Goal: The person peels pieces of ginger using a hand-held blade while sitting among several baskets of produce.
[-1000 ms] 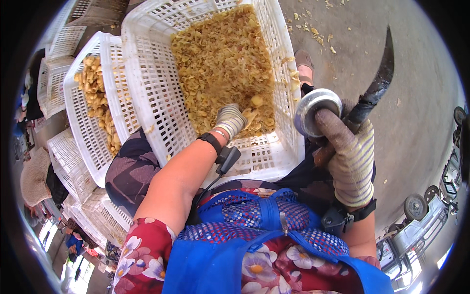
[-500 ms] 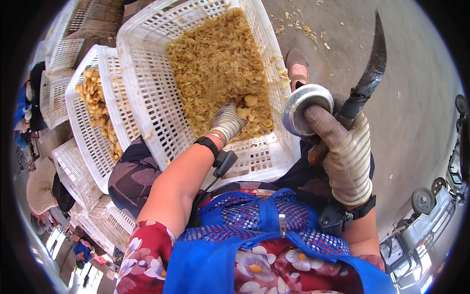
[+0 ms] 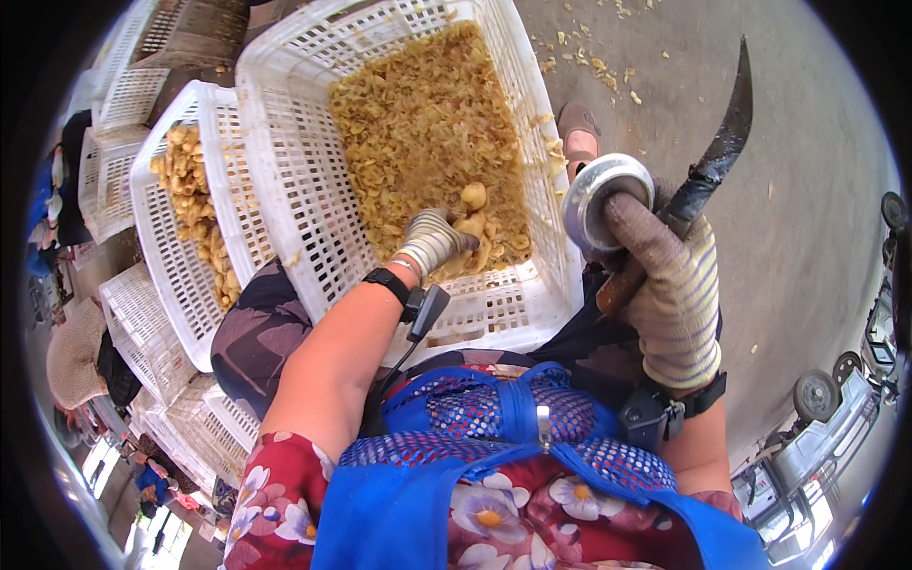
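My left hand, in a striped knit glove with dark fingertips, is closed around a pale yellow ginger root. A rounded knob of the root sticks out past my fingers. Beneath it, thin yellow-brown peelings fill much of a white plastic crate between my legs. My right hand, gloved alike, grips a curved knife by its wooden handle, the dark blade pointing up and away. A shiny round metal piece with a hollow middle sits by my right fingers; how it is held is partly hidden.
On the left, another white crate holds several ginger roots. More white crates are stacked beyond it. Scraps of peel lie on the concrete floor. A wheeled cart stands at the far right.
The ginger root has turned in my left hand, and more of it shows above the peelings. My right hand keeps hold of the knife, which sits slightly lower in view.
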A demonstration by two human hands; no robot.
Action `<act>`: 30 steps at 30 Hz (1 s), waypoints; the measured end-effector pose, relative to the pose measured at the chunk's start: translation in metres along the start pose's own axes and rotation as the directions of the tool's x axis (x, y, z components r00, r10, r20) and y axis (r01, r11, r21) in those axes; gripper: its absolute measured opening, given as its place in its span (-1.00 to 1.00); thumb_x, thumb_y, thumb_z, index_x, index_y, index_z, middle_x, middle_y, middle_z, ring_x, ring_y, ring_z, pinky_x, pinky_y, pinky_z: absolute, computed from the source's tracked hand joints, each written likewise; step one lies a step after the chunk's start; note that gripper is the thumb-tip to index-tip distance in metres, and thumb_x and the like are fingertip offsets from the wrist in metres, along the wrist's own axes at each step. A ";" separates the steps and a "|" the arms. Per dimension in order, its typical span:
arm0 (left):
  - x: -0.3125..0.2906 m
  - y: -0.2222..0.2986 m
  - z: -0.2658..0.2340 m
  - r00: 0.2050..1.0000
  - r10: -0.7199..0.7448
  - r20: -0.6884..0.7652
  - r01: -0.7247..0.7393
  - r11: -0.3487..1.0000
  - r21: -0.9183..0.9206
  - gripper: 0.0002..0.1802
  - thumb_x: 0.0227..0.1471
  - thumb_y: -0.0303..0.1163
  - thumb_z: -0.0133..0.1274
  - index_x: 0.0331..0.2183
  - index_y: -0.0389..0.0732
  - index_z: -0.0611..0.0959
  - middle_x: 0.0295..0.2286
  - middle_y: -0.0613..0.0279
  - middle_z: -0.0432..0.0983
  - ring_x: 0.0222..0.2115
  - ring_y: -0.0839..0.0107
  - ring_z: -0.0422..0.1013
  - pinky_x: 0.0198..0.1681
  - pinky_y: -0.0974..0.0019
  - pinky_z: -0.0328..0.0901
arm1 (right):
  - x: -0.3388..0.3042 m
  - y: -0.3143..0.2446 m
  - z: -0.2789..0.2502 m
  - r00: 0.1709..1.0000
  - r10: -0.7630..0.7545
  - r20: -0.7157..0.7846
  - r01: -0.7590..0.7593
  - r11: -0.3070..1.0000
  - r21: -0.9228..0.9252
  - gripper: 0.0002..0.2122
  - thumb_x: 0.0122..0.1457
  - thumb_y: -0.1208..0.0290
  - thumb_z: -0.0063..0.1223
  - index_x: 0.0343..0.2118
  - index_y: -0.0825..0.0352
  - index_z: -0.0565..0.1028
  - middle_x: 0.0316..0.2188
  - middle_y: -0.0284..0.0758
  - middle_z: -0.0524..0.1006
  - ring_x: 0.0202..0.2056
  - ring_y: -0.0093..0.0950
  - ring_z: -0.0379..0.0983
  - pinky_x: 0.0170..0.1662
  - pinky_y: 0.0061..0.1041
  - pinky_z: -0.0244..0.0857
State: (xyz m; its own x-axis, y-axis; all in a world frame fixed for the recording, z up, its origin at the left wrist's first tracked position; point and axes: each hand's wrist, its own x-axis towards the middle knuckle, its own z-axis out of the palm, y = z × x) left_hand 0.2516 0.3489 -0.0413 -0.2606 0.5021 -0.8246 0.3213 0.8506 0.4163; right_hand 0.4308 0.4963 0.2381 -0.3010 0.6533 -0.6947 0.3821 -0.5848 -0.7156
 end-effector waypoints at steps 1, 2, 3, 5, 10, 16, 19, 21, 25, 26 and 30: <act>-0.006 0.000 -0.011 1.000 0.026 -0.011 -0.028 0.987 -0.157 -0.26 -0.33 -0.16 0.44 -0.10 -0.40 0.63 -0.24 -0.03 0.62 -0.22 0.19 0.54 -0.12 0.22 0.40 | 0.001 0.003 -0.003 1.000 -0.006 0.024 0.005 1.000 0.020 -0.69 0.14 0.24 0.19 -0.18 0.39 0.58 -0.48 -0.43 0.56 -0.53 -0.66 0.41 -0.49 -0.67 0.19; -0.014 0.000 -0.020 0.998 0.056 -0.014 -0.057 0.955 -0.291 -0.26 -0.34 -0.22 0.46 -0.10 -0.44 0.62 -0.25 -0.01 0.63 -0.24 0.23 0.55 -0.14 0.25 0.40 | 0.001 0.008 -0.004 0.999 -0.023 0.032 0.019 0.991 0.129 -0.69 0.15 0.26 0.17 -0.16 0.40 0.57 -0.44 -0.41 0.57 -0.49 -0.64 0.43 -0.44 -0.66 0.24; -0.022 0.006 -0.034 0.995 0.101 -0.007 -0.094 0.887 -0.453 -0.28 -0.33 -0.27 0.46 -0.10 -0.45 0.62 -0.26 0.03 0.62 -0.25 0.27 0.53 -0.14 0.27 0.39 | 0.005 0.010 -0.001 0.998 -0.052 0.028 0.045 0.976 0.211 -0.69 0.16 0.27 0.16 -0.14 0.39 0.56 -0.41 -0.41 0.57 -0.47 -0.62 0.44 -0.39 -0.65 0.27; -0.049 0.022 -0.065 0.981 0.196 -0.009 -0.156 0.755 -0.637 -0.33 -0.29 -0.37 0.47 -0.10 -0.46 0.61 -0.27 0.12 0.61 -0.28 0.35 0.51 -0.14 0.31 0.38 | 0.012 0.014 0.004 0.994 -0.108 0.023 0.091 0.925 0.368 -0.70 0.19 0.29 0.14 -0.11 0.39 0.55 -0.36 -0.40 0.58 -0.42 -0.58 0.46 -0.30 -0.62 0.33; -0.129 0.045 -0.116 0.930 0.343 -0.129 -0.328 0.623 -0.710 -0.41 -0.21 -0.43 0.43 -0.08 -0.40 0.62 -0.26 0.20 0.62 -0.29 0.45 0.49 -0.12 0.36 0.36 | 0.012 0.032 0.007 0.948 -0.275 0.162 0.222 0.933 0.285 -0.73 0.19 0.25 0.12 -0.23 0.39 0.55 -0.69 -0.35 0.46 -0.77 -0.55 0.31 -0.42 -0.66 0.28; -0.207 0.054 -0.107 0.883 0.389 -0.262 -0.457 0.590 -0.665 -0.38 -0.21 -0.39 0.44 -0.07 -0.39 0.60 -0.24 0.21 0.60 -0.24 0.47 0.47 -0.10 0.37 0.34 | 0.006 0.057 0.026 0.789 -0.335 0.515 0.198 0.932 0.302 -0.72 0.20 0.27 0.12 -0.15 0.37 0.52 -0.35 -0.34 0.57 -0.45 -0.54 0.47 -0.48 -0.60 0.36; -0.236 0.053 -0.091 0.859 0.384 -0.338 -0.511 0.624 -0.590 -0.36 -0.22 -0.35 0.47 -0.08 -0.41 0.61 -0.24 0.16 0.61 -0.24 0.46 0.49 -0.11 0.35 0.37 | -0.008 0.058 0.047 0.806 -0.311 0.503 0.128 0.922 0.365 -0.74 0.22 0.29 0.11 -0.13 0.36 0.52 -0.31 -0.35 0.58 -0.35 -0.53 0.53 -0.37 -0.57 0.43; -0.245 0.047 -0.083 0.845 0.391 -0.365 -0.534 0.617 -0.578 -0.36 -0.18 -0.31 0.46 -0.07 -0.41 0.60 -0.22 0.15 0.61 -0.22 0.45 0.49 -0.12 0.35 0.38 | -0.022 0.052 0.060 0.856 -0.256 0.449 0.038 0.898 0.439 -0.75 0.23 0.36 0.09 -0.09 0.36 0.51 -0.31 -0.32 0.60 -0.41 -0.52 0.54 -0.41 -0.58 0.41; -0.258 0.041 -0.070 0.745 0.469 -0.475 -0.667 0.552 -0.500 -0.24 -0.12 -0.26 0.43 0.06 -0.40 0.50 -0.13 0.12 0.57 -0.15 0.40 0.48 -0.02 0.32 0.37 | -0.035 0.056 0.054 0.781 -0.325 0.534 0.056 0.887 0.459 -0.75 0.24 0.41 0.06 -0.06 0.37 0.52 -0.32 -0.31 0.62 -0.47 -0.50 0.55 -0.48 -0.58 0.41; -0.260 0.037 -0.066 0.717 0.537 -0.444 -0.697 0.529 -0.485 -0.20 -0.13 -0.26 0.43 0.09 -0.41 0.46 -0.11 0.11 0.56 -0.14 0.40 0.48 -0.02 0.33 0.37 | -0.040 0.057 0.053 0.741 -0.359 0.567 0.086 0.889 0.450 -0.76 0.24 0.41 0.06 -0.07 0.37 0.52 -0.32 -0.31 0.62 -0.46 -0.50 0.56 -0.48 -0.57 0.41; -0.270 0.019 -0.045 0.788 0.488 -0.374 -0.613 0.574 -0.543 -0.07 -0.19 -0.25 0.46 0.15 -0.38 0.38 -0.12 0.09 0.56 -0.14 0.39 0.48 -0.03 0.35 0.38 | -0.066 0.048 0.063 0.784 -0.313 0.537 0.092 0.913 0.398 -0.77 0.24 0.36 0.06 -0.11 0.37 0.54 -0.37 -0.33 0.62 -0.48 -0.51 0.54 -0.51 -0.56 0.40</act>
State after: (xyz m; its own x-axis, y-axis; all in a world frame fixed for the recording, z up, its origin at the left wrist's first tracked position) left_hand 0.2872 0.2370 0.2063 -0.3894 0.8696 -0.3034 -0.1504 0.2650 0.9524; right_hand 0.4141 0.3946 0.2449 -0.8243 0.4368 -0.3601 -0.0263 -0.6650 -0.7464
